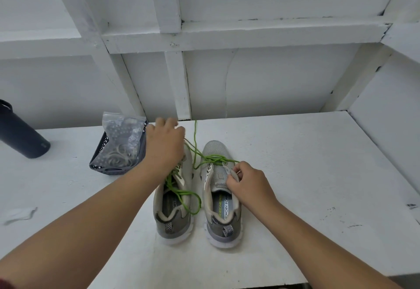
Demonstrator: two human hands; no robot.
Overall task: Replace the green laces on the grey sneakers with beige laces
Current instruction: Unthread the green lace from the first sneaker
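Unlacing right grey mesh sneaker (pixel 218 188) on white bench (pixel 306 163): left hand (pixel 164 145) clenched on thin green lace (pixel 195 150), drawing it away, right hand (pixel 246 183) pinching eyelet flap to brace shoe.

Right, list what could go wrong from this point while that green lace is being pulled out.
1. The left hand pulls the green lace up from the right sneaker; the strands bunch at the lower eyelets, so they may snag or knot.
2. The right hand only pinches the tongue area, so a hard tug could drag the sneaker across the table.
3. Loose loops from the left sneaker lie close by and could tangle with the pulled lace.
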